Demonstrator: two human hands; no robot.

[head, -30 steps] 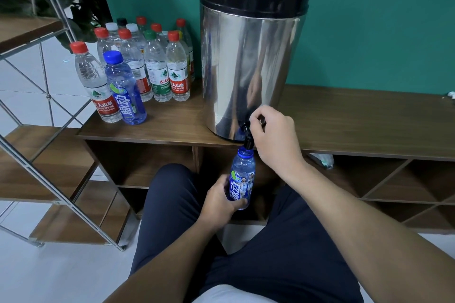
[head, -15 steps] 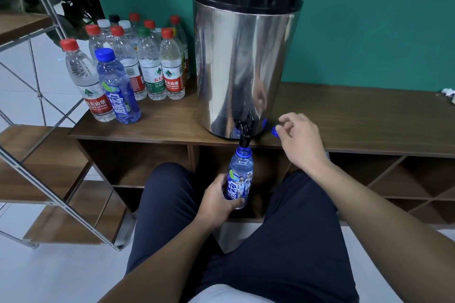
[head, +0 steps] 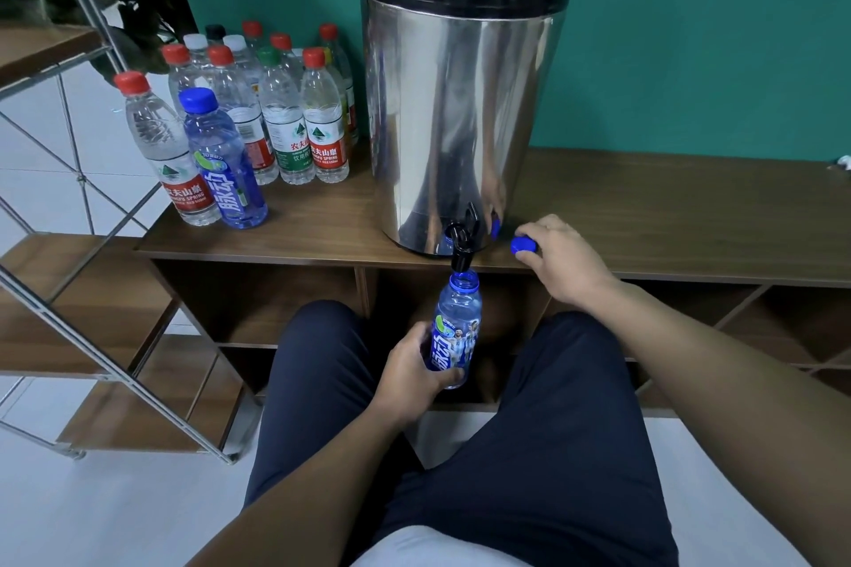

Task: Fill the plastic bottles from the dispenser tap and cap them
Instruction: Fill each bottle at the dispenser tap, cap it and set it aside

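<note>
Left hand (head: 410, 371) grips the uncapped blue bottle (head: 456, 327) upright beneath the tap (head: 462, 244) — right hand (head: 564, 262), fingers curled, pinches the blue cap (head: 524, 244) on the shelf top (head: 667, 221).

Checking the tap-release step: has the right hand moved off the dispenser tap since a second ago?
Yes. The right hand has left the tap and gone rightward along the shelf, now gripping the blue cap.
</note>
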